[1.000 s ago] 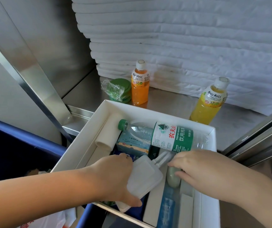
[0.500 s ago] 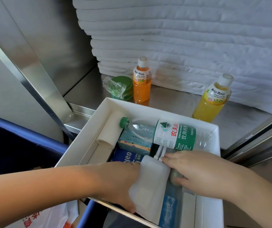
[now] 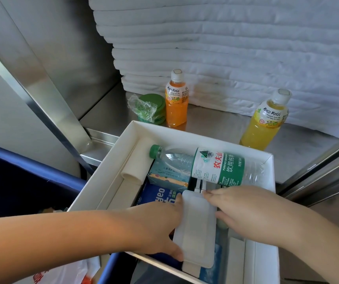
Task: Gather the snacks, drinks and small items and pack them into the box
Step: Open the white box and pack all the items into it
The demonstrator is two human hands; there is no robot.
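A white box (image 3: 197, 133) stands on a steel counter. Inside it lie a green-capped water bottle (image 3: 203, 165), a teal carton (image 3: 167, 177), a blue packet (image 3: 156, 196) and a white roll (image 3: 138, 163). My left hand (image 3: 156, 228) grips a flat white pouch (image 3: 197, 228) by its left edge, thumb at the lower corner. At the pouch's top right corner, my right hand (image 3: 244, 208) pinches it, over the box. Behind the box stand an orange juice bottle (image 3: 176, 101), a yellow juice bottle (image 3: 266, 121) and a green lidded tub (image 3: 148, 108) with crumpled plastic wrap.
White folded cloth (image 3: 226, 48) is stacked against the back wall. Steel panels rise at the left (image 3: 41, 68) and a steel rail runs along the right (image 3: 328, 165). A dark blue bin edge (image 3: 31, 162) sits at the lower left, with a printed plastic bag (image 3: 62, 273) below it.
The white pouch has turned from tilted to nearly upright and moved down into the box. My right hand has shifted onto its top corner. The view has come slightly closer.
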